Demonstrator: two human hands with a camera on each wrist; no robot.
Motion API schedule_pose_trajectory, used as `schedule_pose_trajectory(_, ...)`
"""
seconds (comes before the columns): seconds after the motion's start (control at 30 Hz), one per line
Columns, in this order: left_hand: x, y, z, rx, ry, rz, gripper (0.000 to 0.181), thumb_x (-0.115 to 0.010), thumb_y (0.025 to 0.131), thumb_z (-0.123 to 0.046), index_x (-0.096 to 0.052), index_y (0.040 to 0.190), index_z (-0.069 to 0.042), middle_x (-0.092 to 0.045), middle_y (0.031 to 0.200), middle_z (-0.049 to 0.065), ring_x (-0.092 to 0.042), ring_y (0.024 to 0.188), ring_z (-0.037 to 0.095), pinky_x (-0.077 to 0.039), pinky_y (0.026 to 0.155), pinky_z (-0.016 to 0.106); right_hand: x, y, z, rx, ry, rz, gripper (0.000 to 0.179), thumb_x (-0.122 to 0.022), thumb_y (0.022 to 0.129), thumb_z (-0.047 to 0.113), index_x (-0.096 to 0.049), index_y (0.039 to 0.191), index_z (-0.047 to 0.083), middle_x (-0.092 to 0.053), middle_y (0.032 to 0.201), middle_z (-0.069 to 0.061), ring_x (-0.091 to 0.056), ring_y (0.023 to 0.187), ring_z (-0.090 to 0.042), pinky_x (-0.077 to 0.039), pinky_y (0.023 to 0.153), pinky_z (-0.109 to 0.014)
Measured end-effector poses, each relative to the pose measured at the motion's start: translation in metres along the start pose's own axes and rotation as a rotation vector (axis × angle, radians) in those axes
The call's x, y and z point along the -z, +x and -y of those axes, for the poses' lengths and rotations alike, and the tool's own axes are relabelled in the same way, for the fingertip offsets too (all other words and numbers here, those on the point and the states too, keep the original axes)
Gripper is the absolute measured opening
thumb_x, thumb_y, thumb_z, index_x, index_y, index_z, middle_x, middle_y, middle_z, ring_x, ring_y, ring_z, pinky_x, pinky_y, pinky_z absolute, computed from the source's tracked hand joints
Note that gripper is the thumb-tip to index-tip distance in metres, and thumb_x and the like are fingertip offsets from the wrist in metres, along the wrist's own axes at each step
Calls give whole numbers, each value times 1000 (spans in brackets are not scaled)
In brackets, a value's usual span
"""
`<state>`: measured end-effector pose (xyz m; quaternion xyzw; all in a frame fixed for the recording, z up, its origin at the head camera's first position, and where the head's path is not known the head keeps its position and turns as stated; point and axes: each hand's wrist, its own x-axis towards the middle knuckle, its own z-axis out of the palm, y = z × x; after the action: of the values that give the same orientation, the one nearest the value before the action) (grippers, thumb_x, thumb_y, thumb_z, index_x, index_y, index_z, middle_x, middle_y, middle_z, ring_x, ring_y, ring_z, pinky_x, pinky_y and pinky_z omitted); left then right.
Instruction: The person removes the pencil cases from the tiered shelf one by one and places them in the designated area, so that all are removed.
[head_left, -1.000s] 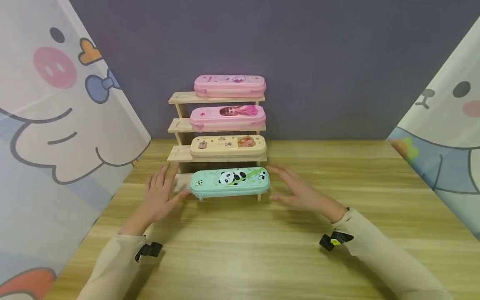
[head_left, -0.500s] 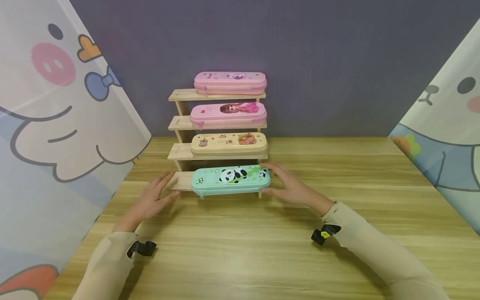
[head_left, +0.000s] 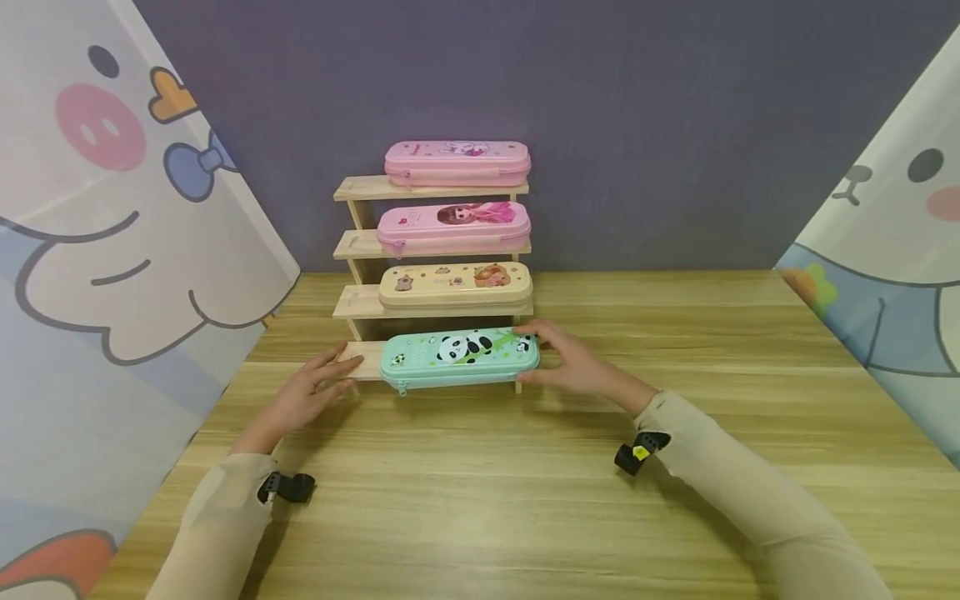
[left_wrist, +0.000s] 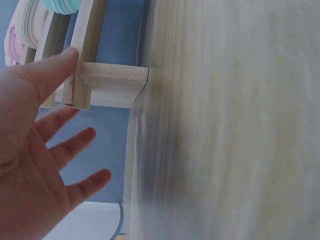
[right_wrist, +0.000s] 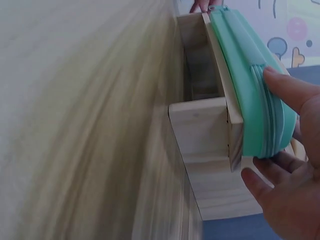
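A mint-green zip pencil case [head_left: 459, 358] with a panda print lies on the lowest step of a stepped wooden display rack [head_left: 366, 360]. My right hand [head_left: 573, 362] grips the case's right end. In the right wrist view, the thumb [right_wrist: 287, 87] lies on its zip side and the other fingers reach round the end. My left hand [head_left: 303, 396] is at the lowest step's bare left end, fingers spread. The left wrist view shows the thumb [left_wrist: 57, 67] right at the board's edge.
Higher steps hold a cream pencil case [head_left: 455, 286], a pink one with a doll print [head_left: 453, 229] and a pink one with a rabbit print [head_left: 457, 163]. A grey wall [head_left: 660, 142] stands behind the rack. Cartoon-printed panels [head_left: 172, 275] flank the wooden table [head_left: 480, 483].
My right hand has moved left and closed round the end of the green case. My left hand has drawn back from the case to the step's end, its fingers less stretched forward.
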<state>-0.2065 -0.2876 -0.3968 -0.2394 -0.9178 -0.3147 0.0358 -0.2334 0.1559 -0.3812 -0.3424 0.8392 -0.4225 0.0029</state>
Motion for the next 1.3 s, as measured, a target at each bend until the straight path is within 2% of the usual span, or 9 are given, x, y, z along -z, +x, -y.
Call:
schedule_pose_trajectory(0.17,2,-1,-1,126,-50,57,43,-58,103,-19,-54,143,-4,-21,158,30,-23,140,56,-25,104,73,3,2,-1,11,60,2,67,-86,78,11,-54,137,1,-46,146,-22,-47,130,-37,-42,104,-56)
schedule_pose_trajectory(0.33,3,-3,-4,172,-87,66,44,-58,103,-21,-53,143,-4,-19,160,27,-22,142,53,-23,106,73,2,5,-4,15,105,-1,66,-87,74,3,-57,133,-3,-50,140,-23,-47,130,-39,-43,105,-54)
schedule_pose_trajectory(0.5,4,-1,-5,174,-109,58,43,-60,102,-19,-55,142,-4,-21,160,27,-23,142,51,-23,106,73,3,9,-9,17,187,-9,63,-88,69,-4,-60,126,-6,-54,133,-25,-52,124,-41,-44,104,-51)
schedule_pose_trajectory(0.83,6,0,-7,182,-99,72,44,-59,102,-20,-54,143,-5,-21,160,26,-18,143,54,-20,106,73,4,13,-12,-15,271,-84,56,-93,62,-4,-68,112,-6,-62,119,-19,-60,113,-34,-50,99,-45)
schedule_pose_trajectory(1.07,7,3,-10,176,-84,81,44,-59,102,-20,-54,142,-5,-22,159,27,-19,142,54,-21,106,73,3,5,-14,10,284,-150,54,-94,60,-5,-71,108,-6,-64,116,-19,-61,111,-31,-52,95,-42)
schedule_pose_trajectory(1.3,9,4,-10,184,-88,89,45,-59,102,-22,-53,143,-5,-21,159,26,-18,142,54,-20,107,73,13,-5,-9,32,298,-189,54,-94,57,-7,-71,106,-7,-64,114,-20,-62,108,-22,-52,95,-43)
